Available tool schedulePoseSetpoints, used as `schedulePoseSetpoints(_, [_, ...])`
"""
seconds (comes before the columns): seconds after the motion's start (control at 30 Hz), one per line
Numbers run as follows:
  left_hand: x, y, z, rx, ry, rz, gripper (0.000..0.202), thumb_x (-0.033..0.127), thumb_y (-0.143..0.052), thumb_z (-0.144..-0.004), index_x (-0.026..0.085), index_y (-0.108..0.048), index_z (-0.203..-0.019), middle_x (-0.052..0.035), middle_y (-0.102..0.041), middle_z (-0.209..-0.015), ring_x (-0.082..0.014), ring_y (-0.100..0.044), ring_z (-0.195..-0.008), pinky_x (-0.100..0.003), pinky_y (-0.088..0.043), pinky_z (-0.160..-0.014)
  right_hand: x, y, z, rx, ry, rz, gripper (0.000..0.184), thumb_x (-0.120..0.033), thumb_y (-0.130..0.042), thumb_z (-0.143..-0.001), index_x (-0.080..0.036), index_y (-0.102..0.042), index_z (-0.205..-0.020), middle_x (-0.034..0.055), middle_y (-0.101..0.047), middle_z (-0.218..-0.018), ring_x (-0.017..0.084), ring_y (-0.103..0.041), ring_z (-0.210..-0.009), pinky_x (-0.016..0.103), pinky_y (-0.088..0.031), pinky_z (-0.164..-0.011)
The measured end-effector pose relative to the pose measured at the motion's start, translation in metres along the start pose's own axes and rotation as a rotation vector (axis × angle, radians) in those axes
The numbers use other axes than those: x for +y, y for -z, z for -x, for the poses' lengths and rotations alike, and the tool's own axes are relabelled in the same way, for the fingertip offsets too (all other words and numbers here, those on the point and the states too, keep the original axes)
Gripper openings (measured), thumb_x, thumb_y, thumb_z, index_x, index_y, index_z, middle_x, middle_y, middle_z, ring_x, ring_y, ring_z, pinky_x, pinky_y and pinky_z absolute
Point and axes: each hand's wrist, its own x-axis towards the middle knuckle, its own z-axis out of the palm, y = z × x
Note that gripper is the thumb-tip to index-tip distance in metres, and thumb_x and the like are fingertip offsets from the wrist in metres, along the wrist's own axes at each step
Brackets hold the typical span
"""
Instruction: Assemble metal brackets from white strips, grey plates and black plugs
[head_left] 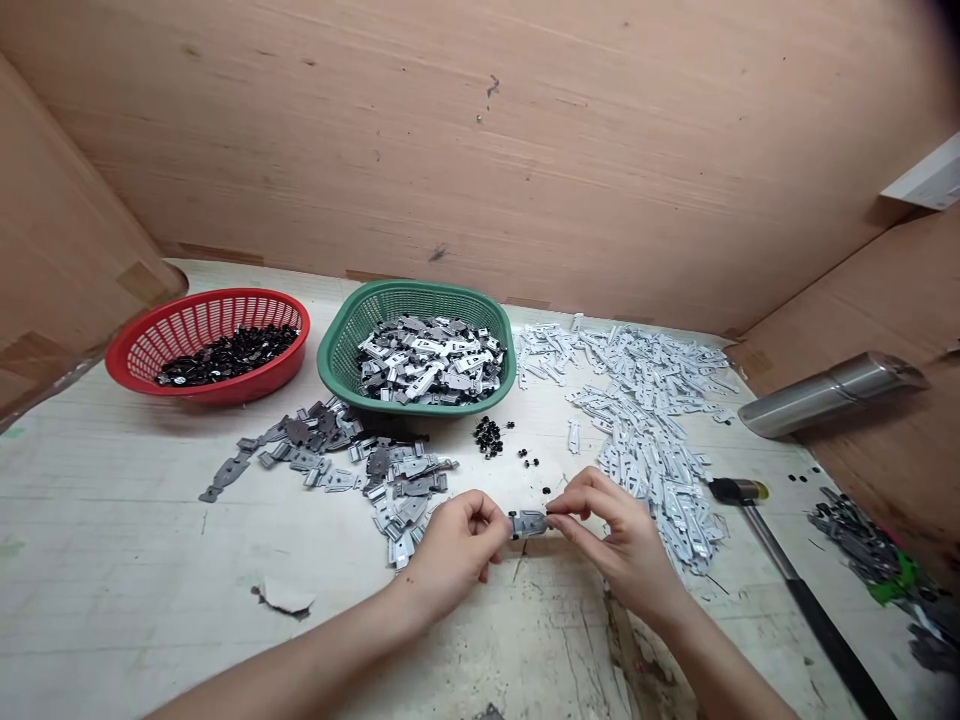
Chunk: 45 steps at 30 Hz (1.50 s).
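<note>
My left hand pinches one end of a small grey metal bracket with black bits at its ends. At the bracket's other end, the thumb and forefinger of my right hand close together; a small black piece shows at those fingertips, partly hidden. Just beyond lies a little heap of small black pieces, with a few loose ones near my right hand. Left of my left hand spreads a pile of grey metal brackets. White flat metal strips lie heaped past my right hand.
A green basket holds metal parts; a red basket holds black parts. On the right are a hammer, a steel cylinder and a cluster of dark metal pieces. Cardboard walls enclose the table. A torn scrap lies front left.
</note>
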Motion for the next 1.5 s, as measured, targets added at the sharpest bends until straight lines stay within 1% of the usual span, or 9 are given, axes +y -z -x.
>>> schedulePoseSetpoints(0.1, [0.004, 0.002, 0.001, 0.013, -0.02, -0.051, 0.015, 0.031, -0.053, -0.074, 0.019, -0.048, -0.066, 0.005, -0.051, -0.052, -0.007, -0.042, -0.038, -0.018, -0.033, -0.037, 0.002, -0.002, 0.008, 0.065, 0.022, -0.02, 0.009, -0.02, -0.055, -0.085, -0.02, -0.064, -0.087, 0.0038, -0.054, -0.077, 0.017, -0.053, -0.072, 0.03, -0.044, -0.061])
schedulePoseSetpoints(0.2, [0.009, 0.003, 0.0, 0.007, 0.055, -0.086, 0.015, 0.03, -0.053, -0.073, 0.019, -0.047, -0.064, 0.0044, -0.052, -0.05, -0.0069, -0.042, -0.035, -0.018, -0.031, -0.036, 0.004, -0.003, 0.011, 0.087, 0.032, -0.032, 0.008, -0.019, -0.055, -0.085, -0.02, -0.063, -0.086, 0.0039, -0.054, -0.076, 0.018, -0.053, -0.073, 0.031, -0.044, -0.062])
schedulePoseSetpoints(0.43, [0.008, 0.003, -0.001, -0.027, 0.081, -0.049, 0.019, 0.034, -0.051, -0.075, 0.018, -0.047, -0.065, 0.0043, -0.054, -0.052, -0.0062, -0.043, -0.035, -0.018, -0.03, -0.038, 0.007, -0.005, 0.011, 0.01, 0.06, 0.007, 0.008, -0.018, -0.054, -0.085, -0.02, -0.062, -0.083, 0.0035, -0.054, -0.076, 0.018, -0.051, -0.074, 0.031, -0.042, -0.062])
schedulePoseSetpoints(0.77, [0.006, 0.003, 0.0, -0.043, 0.065, -0.005, 0.022, 0.036, -0.053, -0.075, 0.018, -0.046, -0.064, 0.0053, -0.053, -0.052, -0.0059, -0.044, -0.036, -0.018, -0.029, -0.04, 0.012, -0.004, 0.012, -0.057, 0.159, 0.111, 0.011, -0.015, -0.051, -0.087, -0.021, -0.059, -0.088, 0.0043, -0.054, -0.078, 0.019, -0.05, -0.077, 0.033, -0.042, -0.065])
schedulePoseSetpoints(1.07, [0.004, 0.002, -0.001, -0.042, 0.046, 0.013, 0.021, 0.036, -0.054, -0.074, 0.019, -0.046, -0.064, 0.006, -0.052, -0.051, -0.0056, -0.043, -0.035, -0.018, -0.028, -0.039, 0.011, -0.002, 0.011, -0.101, 0.146, 0.136, 0.012, -0.016, -0.048, -0.088, -0.022, -0.059, -0.087, 0.0041, -0.054, -0.079, 0.019, -0.05, -0.078, 0.033, -0.042, -0.066])
schedulePoseSetpoints(1.2, [0.002, 0.002, -0.003, -0.045, 0.055, 0.035, 0.02, 0.035, -0.054, -0.074, 0.018, -0.047, -0.065, 0.006, -0.053, -0.051, -0.0056, -0.044, -0.035, -0.017, -0.029, -0.038, 0.005, -0.002, 0.013, -0.06, 0.116, 0.112, 0.009, -0.018, -0.051, -0.086, -0.021, -0.056, -0.093, 0.005, -0.052, -0.082, 0.02, -0.049, -0.081, 0.034, -0.043, -0.067])
schedulePoseSetpoints(1.3, [0.001, 0.002, -0.003, -0.048, 0.052, 0.049, 0.019, 0.034, -0.053, -0.074, 0.018, -0.048, -0.066, 0.006, -0.052, -0.051, -0.0054, -0.043, -0.035, -0.017, -0.029, -0.038, -0.005, -0.009, 0.016, -0.044, 0.185, 0.201, 0.014, -0.017, -0.053, -0.083, -0.02, -0.057, -0.097, 0.0063, -0.051, -0.084, 0.022, -0.048, -0.083, 0.036, -0.042, -0.069])
schedulePoseSetpoints(1.4, [-0.001, 0.002, -0.001, -0.058, 0.046, 0.057, 0.018, 0.034, -0.053, -0.075, 0.018, -0.047, -0.067, 0.0063, -0.051, -0.051, -0.0054, -0.043, -0.035, -0.017, -0.029, -0.038, -0.011, -0.018, 0.018, -0.056, 0.287, 0.354, 0.022, -0.014, -0.053, -0.082, -0.021, -0.059, -0.102, 0.0096, -0.051, -0.094, 0.024, -0.046, -0.089, 0.041, -0.04, -0.075])
schedulePoseSetpoints(1.5, [-0.003, 0.002, -0.001, -0.068, 0.035, 0.057, 0.019, 0.034, -0.053, -0.076, 0.018, -0.047, -0.067, 0.0065, -0.051, -0.051, -0.0053, -0.043, -0.035, -0.017, -0.029, -0.038, -0.012, -0.023, 0.017, -0.039, 0.329, 0.445, 0.02, -0.015, -0.054, -0.081, -0.021, -0.062, -0.098, 0.0113, -0.053, -0.103, 0.026, -0.044, -0.093, 0.043, -0.039, -0.078])
